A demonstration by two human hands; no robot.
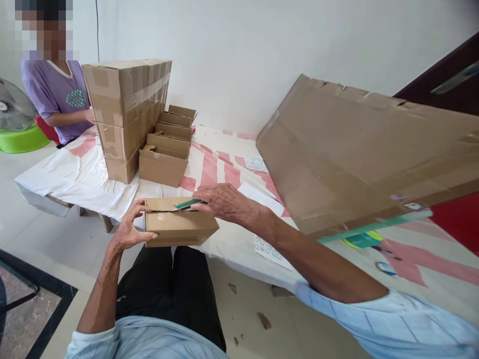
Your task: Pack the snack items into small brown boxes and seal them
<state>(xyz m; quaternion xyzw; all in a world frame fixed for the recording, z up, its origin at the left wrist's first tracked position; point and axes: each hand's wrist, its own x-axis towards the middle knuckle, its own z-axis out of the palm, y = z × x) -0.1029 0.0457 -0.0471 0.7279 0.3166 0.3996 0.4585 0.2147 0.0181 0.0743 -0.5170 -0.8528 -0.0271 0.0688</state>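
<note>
The box (183, 233) sits between the person's hands, just above the dark-trousered lap, near the table's edge. The left hand (129, 230) grips its left end: the fingers bend over the top edge and the thumb presses the near face, a wide gap between them. The left forearm rises steeply from below, palm turned toward the box.

The right hand (224, 202) is at the box's top right, fingers closed around a green tool (188, 203), which points left past the fingertips and lies along the lid's edge. Whether its tip touches the card cannot be told. That forearm slants in from the right, back of the hand up.

Beyond the fingers, open boxes (163, 168) stand in a row on the cloth (220, 167), with a taped stack (140, 99) beside them to the left. Right of the right hand leans a big cardboard sheet (359, 159). Farthest left, a co-worker (62, 99) sits behind the stack.
</note>
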